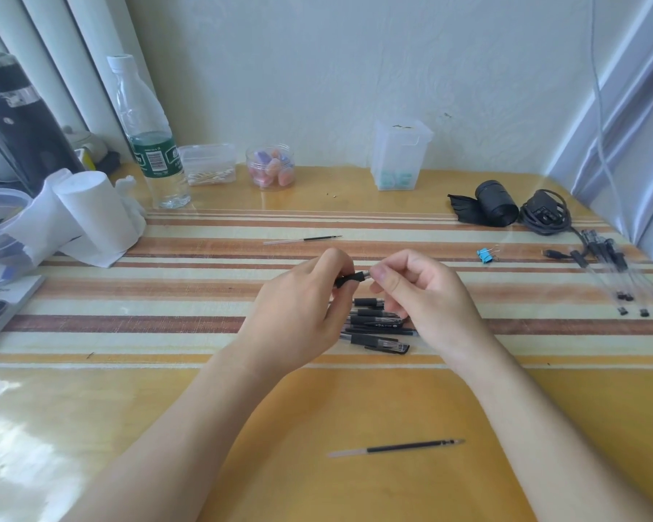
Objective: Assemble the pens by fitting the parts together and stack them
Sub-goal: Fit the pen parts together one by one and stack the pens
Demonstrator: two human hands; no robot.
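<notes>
Left hand (302,295): fingers curled round a black pen grip (349,278).
Right hand (419,292): pinches the grip's metal tip.
Pen pile (377,327): on the tabletop (355,401), beneath both hands.
Refills: 2 lie loose, 1 near (396,447), 1 far (302,240).

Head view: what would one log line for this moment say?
left hand: holds pen part | right hand: pinches its tip | pen pile: below hands | near refill: loose | far refill: loose
</notes>
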